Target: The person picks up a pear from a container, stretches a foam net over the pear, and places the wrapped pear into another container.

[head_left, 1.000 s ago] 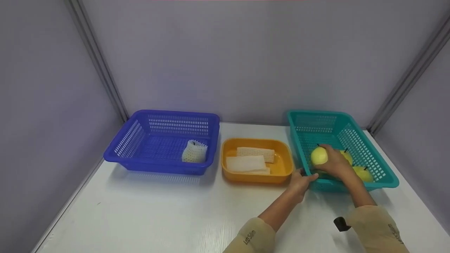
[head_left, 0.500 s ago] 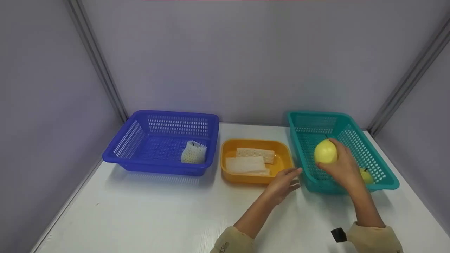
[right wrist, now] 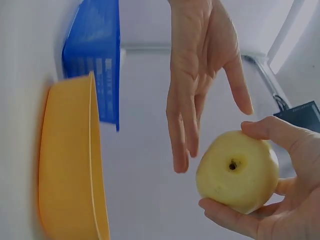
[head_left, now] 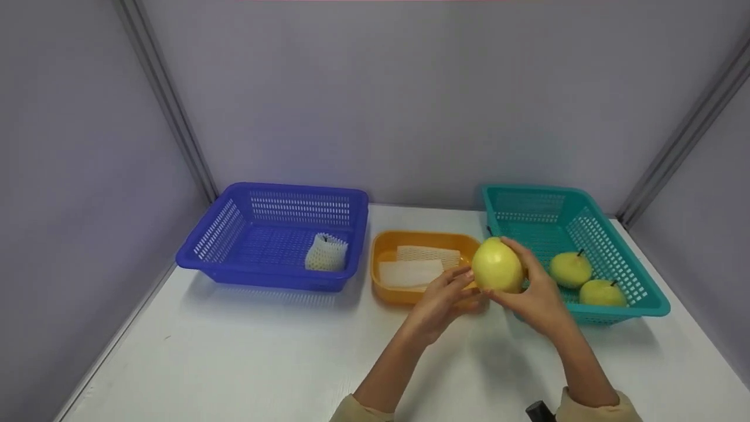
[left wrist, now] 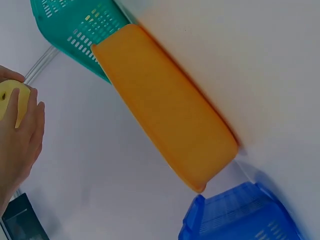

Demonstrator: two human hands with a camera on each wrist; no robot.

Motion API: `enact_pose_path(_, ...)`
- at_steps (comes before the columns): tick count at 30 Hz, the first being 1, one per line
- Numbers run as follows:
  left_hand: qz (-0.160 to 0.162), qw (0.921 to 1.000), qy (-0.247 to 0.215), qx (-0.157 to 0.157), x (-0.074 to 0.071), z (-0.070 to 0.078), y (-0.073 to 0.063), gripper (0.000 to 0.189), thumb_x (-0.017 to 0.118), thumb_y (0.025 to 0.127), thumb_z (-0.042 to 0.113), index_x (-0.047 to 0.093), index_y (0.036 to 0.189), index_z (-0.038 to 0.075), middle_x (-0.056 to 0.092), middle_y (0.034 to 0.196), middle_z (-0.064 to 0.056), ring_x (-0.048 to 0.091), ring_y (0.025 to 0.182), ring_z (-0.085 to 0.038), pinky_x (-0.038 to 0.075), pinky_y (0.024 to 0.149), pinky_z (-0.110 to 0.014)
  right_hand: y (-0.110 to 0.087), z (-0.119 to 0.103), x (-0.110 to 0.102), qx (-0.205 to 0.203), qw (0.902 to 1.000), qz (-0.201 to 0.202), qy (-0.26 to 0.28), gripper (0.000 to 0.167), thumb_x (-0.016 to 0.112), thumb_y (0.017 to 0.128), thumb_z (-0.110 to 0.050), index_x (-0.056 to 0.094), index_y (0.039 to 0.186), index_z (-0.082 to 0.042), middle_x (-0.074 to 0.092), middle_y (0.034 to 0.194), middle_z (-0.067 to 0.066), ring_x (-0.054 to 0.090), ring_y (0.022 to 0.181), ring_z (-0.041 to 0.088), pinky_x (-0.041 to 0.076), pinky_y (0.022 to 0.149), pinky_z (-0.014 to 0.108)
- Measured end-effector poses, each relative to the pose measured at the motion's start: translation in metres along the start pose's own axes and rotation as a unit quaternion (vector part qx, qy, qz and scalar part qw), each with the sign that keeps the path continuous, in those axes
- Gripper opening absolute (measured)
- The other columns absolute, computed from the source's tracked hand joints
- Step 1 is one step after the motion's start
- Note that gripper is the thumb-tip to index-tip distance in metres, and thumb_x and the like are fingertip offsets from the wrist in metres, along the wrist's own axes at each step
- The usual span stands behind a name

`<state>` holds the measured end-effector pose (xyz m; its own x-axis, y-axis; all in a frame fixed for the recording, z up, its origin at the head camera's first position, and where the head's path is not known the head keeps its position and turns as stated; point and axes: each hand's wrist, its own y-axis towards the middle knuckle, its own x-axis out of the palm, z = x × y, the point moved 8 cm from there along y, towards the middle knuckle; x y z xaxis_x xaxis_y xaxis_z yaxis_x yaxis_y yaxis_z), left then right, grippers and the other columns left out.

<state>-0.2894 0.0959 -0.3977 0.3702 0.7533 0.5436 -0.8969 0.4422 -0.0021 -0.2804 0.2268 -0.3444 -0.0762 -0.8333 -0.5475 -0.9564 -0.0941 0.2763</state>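
My right hand [head_left: 536,293] grips a yellow pear [head_left: 495,265] between thumb and fingers, lifted in front of the orange tray [head_left: 430,298]. In the right wrist view the underside of the pear [right wrist: 237,172] faces the camera. Close beside it is my left hand [head_left: 439,305], with its fingers extended. A small gap parts the left fingers [right wrist: 181,120] from the fruit in the right wrist view. White foam net sleeves [head_left: 410,273] lie flat in the orange tray. Two more pears [head_left: 571,269] lie in the green basket [head_left: 644,305] at the right.
A blue basket [head_left: 263,280] stands at the left, with a pear in a white foam net [head_left: 326,253] in its right corner. Grey walls [head_left: 410,105] enclose the white table [head_left: 234,351] at the back and sides.
My right hand has lifted the pear out of the green basket and brought it left. My left hand has let go of the basket's rim and moved left, beside the pear.
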Motion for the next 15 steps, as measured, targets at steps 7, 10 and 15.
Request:
enact_pose_path(7, -0.039, 0.9984, -0.036, 0.018, -0.007, 0.014, -0.016, 0.053, 0.053, 0.093, 0.017, 0.032, 0.134, -0.007, 0.046, 0.122, -0.019, 0.053, 0.107, -0.029, 0.044, 0.089, -0.036, -0.005, -0.017, 0.024, -0.027, 0.9985, -0.022, 0.042, 0.084, 0.08, 0.071, -0.015, 0.033, 0.141, -0.018, 0.037, 0.136, 0.013, 0.044, 0.108, 0.032, 0.048, 0.078, 0.046)
enact_pose_path(10, -0.058, 0.9978, -0.028, 0.016, -0.013, 0.018, -0.02, 0.053, 0.053, 0.093, 0.016, 0.03, 0.135, -0.008, 0.047, 0.121, -0.021, 0.052, 0.107, -0.03, 0.043, 0.09, -0.038, -0.008, -0.022, 0.034, -0.05, 0.9957, -0.025, 0.074, 0.084, 0.08, 0.071, -0.012, 0.034, 0.141, -0.018, 0.037, 0.136, 0.011, 0.046, 0.107, 0.029, 0.049, 0.078, 0.043)
enact_pose_path(15, -0.072, 0.9974, 0.007, 0.0, -0.025, 0.02, -0.025, 0.057, 0.056, 0.091, 0.016, 0.03, 0.135, -0.008, 0.049, 0.119, -0.021, 0.053, 0.107, -0.031, 0.043, 0.089, -0.04, -0.011, -0.022, 0.051, -0.064, 0.9912, -0.037, 0.11, 0.085, 0.08, 0.071, -0.01, 0.033, 0.142, -0.018, 0.036, 0.137, 0.008, 0.045, 0.11, 0.027, 0.048, 0.08, 0.041)
